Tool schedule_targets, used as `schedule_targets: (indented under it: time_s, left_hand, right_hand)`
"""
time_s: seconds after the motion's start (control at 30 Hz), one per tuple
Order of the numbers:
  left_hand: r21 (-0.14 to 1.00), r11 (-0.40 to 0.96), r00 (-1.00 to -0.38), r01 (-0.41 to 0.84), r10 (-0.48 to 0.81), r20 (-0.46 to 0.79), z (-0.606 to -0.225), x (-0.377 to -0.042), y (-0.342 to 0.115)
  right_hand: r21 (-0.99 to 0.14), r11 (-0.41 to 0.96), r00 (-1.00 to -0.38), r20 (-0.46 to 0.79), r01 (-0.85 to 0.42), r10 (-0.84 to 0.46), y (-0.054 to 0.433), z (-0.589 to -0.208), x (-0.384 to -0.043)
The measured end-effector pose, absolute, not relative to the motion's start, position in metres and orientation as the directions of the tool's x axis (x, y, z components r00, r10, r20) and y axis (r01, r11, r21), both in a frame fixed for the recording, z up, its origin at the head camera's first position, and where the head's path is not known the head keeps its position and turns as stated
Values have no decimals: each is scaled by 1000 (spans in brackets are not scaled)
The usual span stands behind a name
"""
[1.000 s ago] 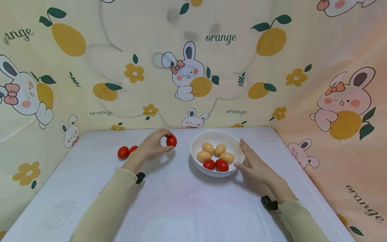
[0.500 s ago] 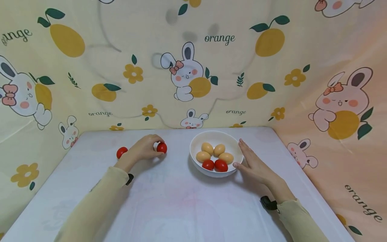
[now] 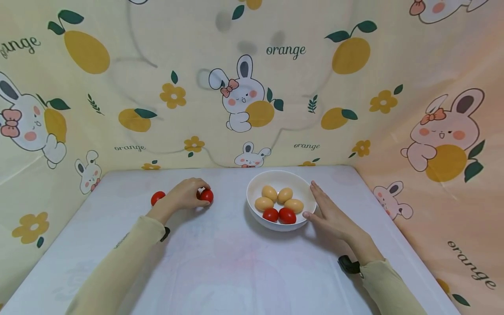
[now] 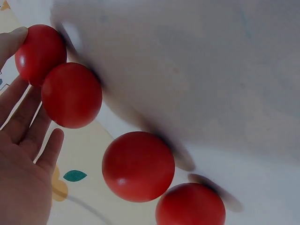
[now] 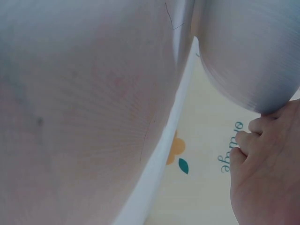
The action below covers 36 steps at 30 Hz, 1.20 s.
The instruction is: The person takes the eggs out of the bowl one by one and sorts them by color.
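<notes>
My left hand [image 3: 183, 195] pinches a red egg [image 3: 206, 196] between thumb and fingers, low over the table left of the bowl. In the left wrist view this pinched egg [image 4: 41, 54] appears against a second red egg [image 4: 71, 95]; two more, a nearer red egg [image 4: 138, 166] and one at the lower edge [image 4: 190, 206], lie apart from them. Part of one red egg [image 3: 158, 197] shows left of my left hand in the head view. My right hand [image 3: 334, 218], fingers straight, rests against the right side of a white bowl [image 3: 260, 214] holding several beige eggs [image 3: 264, 204] and two red eggs [image 3: 287, 215].
A white cloth covers the table [image 3: 236, 271]. Behind and beside it hangs a yellow curtain [image 3: 220, 144] printed with rabbits and oranges. Dark bands sit on both wrists, such as the right wrist band [image 3: 348, 264].
With the red egg in its fingers, my left hand has moved left, away from the bowl, and down toward the table. My right hand stays at the bowl.
</notes>
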<state>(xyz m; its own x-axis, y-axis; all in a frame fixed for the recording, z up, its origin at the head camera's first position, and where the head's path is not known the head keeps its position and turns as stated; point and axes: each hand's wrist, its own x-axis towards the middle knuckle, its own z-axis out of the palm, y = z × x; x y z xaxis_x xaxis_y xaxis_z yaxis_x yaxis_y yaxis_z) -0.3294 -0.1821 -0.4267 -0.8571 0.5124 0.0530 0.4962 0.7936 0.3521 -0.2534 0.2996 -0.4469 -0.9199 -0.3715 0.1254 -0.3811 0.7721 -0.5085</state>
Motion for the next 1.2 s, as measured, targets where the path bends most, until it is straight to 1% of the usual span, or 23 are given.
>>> schedule_targets:
  time_s: [0.57, 1.0, 1.2]
  left_hand:
    - [364, 824, -885, 434, 466, -1, -429, -328, -185]
    - [372, 814, -881, 445, 472, 23, -430, -325, -186]
    - [415, 802, -890, 429, 453, 45, -426, -321, -181]
  right_hand:
    - [-499, 781, -923, 123, -375, -364, 299, -447, -253]
    - [-500, 782, -925, 128, -373, -359, 298, -447, -252]
    - [-494, 779, -920, 140, -385, -366, 298, -447, -251]
